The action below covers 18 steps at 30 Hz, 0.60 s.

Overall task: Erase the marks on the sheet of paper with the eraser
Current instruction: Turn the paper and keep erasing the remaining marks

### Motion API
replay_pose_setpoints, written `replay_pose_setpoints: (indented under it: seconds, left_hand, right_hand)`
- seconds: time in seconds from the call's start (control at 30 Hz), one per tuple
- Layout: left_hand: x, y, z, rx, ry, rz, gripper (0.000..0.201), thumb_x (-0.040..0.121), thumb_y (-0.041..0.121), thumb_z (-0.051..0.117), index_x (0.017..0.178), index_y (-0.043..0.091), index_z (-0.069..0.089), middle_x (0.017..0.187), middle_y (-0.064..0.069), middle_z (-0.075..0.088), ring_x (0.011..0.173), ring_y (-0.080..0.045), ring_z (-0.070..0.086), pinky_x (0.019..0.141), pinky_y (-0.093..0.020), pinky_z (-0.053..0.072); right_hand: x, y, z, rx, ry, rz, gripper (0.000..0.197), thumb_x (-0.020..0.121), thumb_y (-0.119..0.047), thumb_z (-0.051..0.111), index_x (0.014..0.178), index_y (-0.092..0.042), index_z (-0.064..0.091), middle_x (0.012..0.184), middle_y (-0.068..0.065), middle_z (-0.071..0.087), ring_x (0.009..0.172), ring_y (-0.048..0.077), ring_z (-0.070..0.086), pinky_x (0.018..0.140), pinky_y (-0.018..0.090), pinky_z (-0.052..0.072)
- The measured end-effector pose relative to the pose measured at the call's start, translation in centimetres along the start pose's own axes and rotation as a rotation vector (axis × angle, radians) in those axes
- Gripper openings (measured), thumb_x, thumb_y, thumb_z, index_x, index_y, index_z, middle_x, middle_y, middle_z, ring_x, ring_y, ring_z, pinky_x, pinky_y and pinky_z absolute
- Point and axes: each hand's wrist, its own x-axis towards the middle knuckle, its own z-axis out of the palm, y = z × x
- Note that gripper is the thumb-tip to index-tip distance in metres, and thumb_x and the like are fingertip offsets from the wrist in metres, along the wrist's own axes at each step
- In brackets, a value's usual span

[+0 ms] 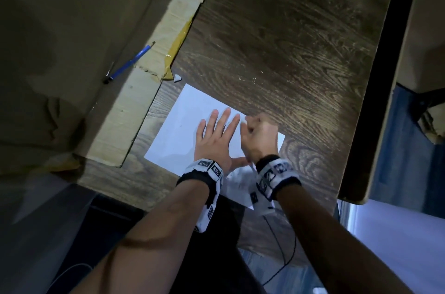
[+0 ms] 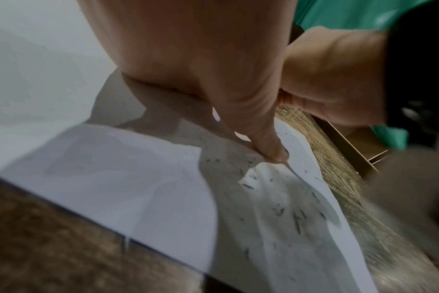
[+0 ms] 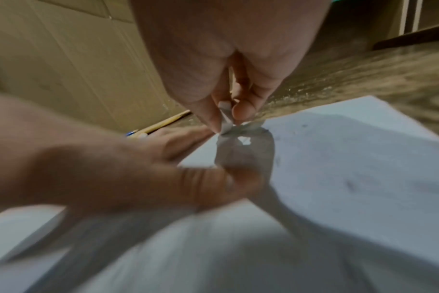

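Observation:
A white sheet of paper (image 1: 183, 125) lies on the dark wooden table (image 1: 277, 53). My left hand (image 1: 216, 134) lies flat on the sheet with fingers spread straight, pressing it down. My right hand (image 1: 258, 134) is just to its right, fingers curled, pinching a small white eraser (image 3: 226, 117) whose tip touches the paper (image 3: 338, 158) near the far edge. Dark eraser crumbs (image 2: 278, 210) are scattered on the sheet (image 2: 138, 188) by my left thumb (image 2: 271, 144). Faint grey marks (image 3: 351, 184) show on the paper in the right wrist view.
A large cardboard box (image 1: 134, 101) with yellow tape stands at the left, close to the sheet. A blue pen (image 1: 130, 62) rests on it. A small white scrap (image 1: 177, 77) lies beyond the paper's far corner. The table's right edge (image 1: 375, 101) runs close by.

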Motion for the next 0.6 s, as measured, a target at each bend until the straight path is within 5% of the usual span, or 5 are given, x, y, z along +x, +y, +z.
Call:
replay_pose_setpoints:
  seconds: [0.13,0.3,0.37,0.47,0.6]
  left_hand:
    - [-0.1,0.1,0.1,-0.030,0.075,-0.019,0.088,0.087,0.057,0.041,0.158,0.040,-0.009,0.166,0.012,-0.019,0.153,-0.019,-0.019,0.121,-0.043,-0.012]
    - [0.3,-0.1,0.1,-0.008,-0.001,0.007,0.118,0.068,0.095,0.040,0.156,0.041,-0.016,0.163,0.014,-0.026,0.151,-0.019,-0.026,0.115,-0.042,-0.022]
    - [0.2,-0.1,0.0,-0.013,-0.010,0.006,0.118,0.069,0.094,0.041,0.157,0.040,-0.016,0.163,0.013,-0.025,0.151,-0.019,-0.026,0.115,-0.042,-0.022]
    - [0.2,-0.1,-0.2,-0.046,-0.010,-0.005,0.110,0.075,0.082,0.045,0.157,0.040,-0.014,0.164,0.013,-0.025,0.150,-0.017,-0.026,0.116,-0.041,-0.020]
    - [0.3,-0.2,-0.2,-0.030,-0.011,-0.001,0.111,0.068,0.090,0.028,0.156,0.040,-0.016,0.163,0.013,-0.027,0.151,-0.019,-0.025,0.116,-0.042,-0.020]
  right_hand:
    - [-5.7,-0.1,-0.3,0.021,-0.095,-0.023,0.023,0.090,-0.018,0.061,0.074,-0.002,0.063,0.074,0.000,0.051,0.061,0.010,0.046,0.060,0.023,0.038]
    - [0.6,-0.7,-1.0,-0.023,-0.054,-0.032,0.020,0.091,-0.017,0.058,0.085,-0.003,0.071,0.091,0.011,0.059,0.073,0.024,0.059,0.068,0.029,0.048]
    - [-0.2,-0.5,-0.7,0.052,-0.018,0.038,0.021,0.092,-0.017,0.059,0.088,0.001,0.068,0.089,0.008,0.060,0.074,0.016,0.061,0.071,0.026,0.050]
    - [-4.3,0.6,-0.9,0.040,-0.081,0.067,0.022,0.092,-0.017,0.060,0.085,0.002,0.066,0.075,-0.006,0.047,0.068,-0.011,0.052,0.063,-0.001,0.033]
    - [-2.7,1.2,-0.9,0.001,-0.090,0.008,0.023,0.092,-0.019,0.059,0.087,0.001,0.069,0.079,0.004,0.052,0.063,-0.002,0.051,0.060,0.002,0.033]
